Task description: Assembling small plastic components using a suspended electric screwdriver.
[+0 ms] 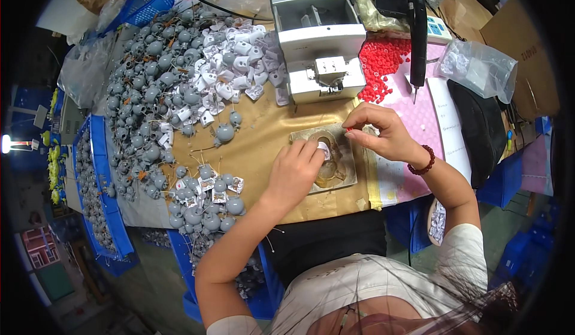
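Observation:
In front of me lies a flat metal fixture (351, 176) with a rounded hollow in it. My left hand (293, 173) rests over its left side, fingers bent and close together on a small white plastic part (324, 149) in the hollow. The fingers hide most of what lies under them. To the right, my right hand (386, 134) is raised over the fixture's far right corner. Its thumb and forefinger pinch a tiny red plastic piece (348, 129). Beyond both hands stands a white and grey machine (323, 41).
Grey round parts with wires (156, 95) are heaped at left, beside white plastic parts (242, 56). Small red pieces (383, 59) lie right of the machine. A black electric screwdriver (417, 38) hangs bit down there. More grey parts (206, 206) lie near my left forearm.

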Available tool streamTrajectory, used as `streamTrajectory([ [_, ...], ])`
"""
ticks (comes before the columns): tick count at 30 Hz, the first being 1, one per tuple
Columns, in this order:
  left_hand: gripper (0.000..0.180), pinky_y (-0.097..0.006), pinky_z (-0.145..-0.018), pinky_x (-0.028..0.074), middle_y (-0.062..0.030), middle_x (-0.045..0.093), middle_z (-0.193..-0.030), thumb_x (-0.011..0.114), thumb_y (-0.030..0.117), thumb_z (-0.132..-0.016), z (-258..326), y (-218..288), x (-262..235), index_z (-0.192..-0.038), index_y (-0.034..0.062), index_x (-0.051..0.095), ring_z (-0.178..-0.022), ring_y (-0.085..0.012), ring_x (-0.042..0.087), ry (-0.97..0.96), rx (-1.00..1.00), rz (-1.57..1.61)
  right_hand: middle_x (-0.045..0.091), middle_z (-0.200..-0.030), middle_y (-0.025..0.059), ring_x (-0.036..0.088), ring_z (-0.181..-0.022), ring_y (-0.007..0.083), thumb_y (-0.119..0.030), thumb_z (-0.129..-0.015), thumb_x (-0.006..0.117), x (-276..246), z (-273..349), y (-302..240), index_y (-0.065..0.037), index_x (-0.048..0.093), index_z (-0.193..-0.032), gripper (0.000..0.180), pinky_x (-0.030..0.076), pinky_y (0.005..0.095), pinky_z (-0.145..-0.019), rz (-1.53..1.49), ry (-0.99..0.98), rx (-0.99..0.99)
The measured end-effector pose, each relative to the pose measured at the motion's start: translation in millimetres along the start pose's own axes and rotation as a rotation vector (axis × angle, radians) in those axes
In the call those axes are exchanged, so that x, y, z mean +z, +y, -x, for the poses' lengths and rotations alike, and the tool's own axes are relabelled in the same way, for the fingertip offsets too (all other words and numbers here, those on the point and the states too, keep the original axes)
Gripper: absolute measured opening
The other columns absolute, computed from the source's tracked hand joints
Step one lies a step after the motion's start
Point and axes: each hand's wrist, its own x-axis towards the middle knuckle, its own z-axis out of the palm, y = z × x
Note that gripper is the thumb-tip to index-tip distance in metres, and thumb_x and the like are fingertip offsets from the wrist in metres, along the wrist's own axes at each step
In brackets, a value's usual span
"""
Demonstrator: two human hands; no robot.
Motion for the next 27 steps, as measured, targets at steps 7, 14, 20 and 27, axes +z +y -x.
streamTrajectory([
  [7,0.029,-0.042,-0.083,0.048,-0.0072,0.058,-0.106,0.078,0.012,-0.073,-2,10,5,-0.098,0.0082,0.063,-0.108,-0.0288,0.055,0.023,-0.175,0.147,0.067,-0.09,0.0071,0.065,-0.08,0.0234,-0.005,-0.082,0.078,24,7,11,-0.003,0.067,-0.095,0.017,0.052,0.0332,-0.07,0.11,-0.034,-0.175],
  [14,0.05,-0.046,-0.098,0.042,-0.0151,0.051,-0.12,0.082,0.014,-0.074,4,-13,-14,-0.116,0.0069,0.056,-0.116,-0.0367,0.048,0.065,-0.352,0.227,0.063,-0.096,0.0051,0.061,-0.093,0.0248,-0.016,-0.072,0.08,48,11,32,-0.008,0.065,-0.094,0.028,0.048,0.0369,-0.08,0.557,-0.14,-0.505],
  [20,0.056,-0.048,-0.097,0.043,-0.0166,0.052,-0.125,0.083,0.015,-0.073,23,-97,-53,-0.122,0.007,0.057,-0.117,-0.0389,0.048,-0.016,-0.553,-0.344,0.062,-0.105,0.0062,0.058,-0.105,0.0269,-0.017,-0.075,0.079,48,17,17,-0.009,0.067,-0.099,0.028,0.047,0.0407,-0.087,0.654,-0.186,-0.429],
  [27,0.048,-0.04,-0.088,0.05,-0.0153,0.06,-0.11,0.074,0.005,-0.078,23,-132,-95,-0.123,0.0055,0.059,-0.098,-0.0332,0.061,0.13,-0.558,0.052,0.062,-0.105,0.0073,0.058,-0.107,0.0282,-0.016,-0.075,0.08,63,28,20,-0.009,0.067,-0.101,0.03,0.046,0.0413,-0.088,0.689,-0.093,-0.361],
])
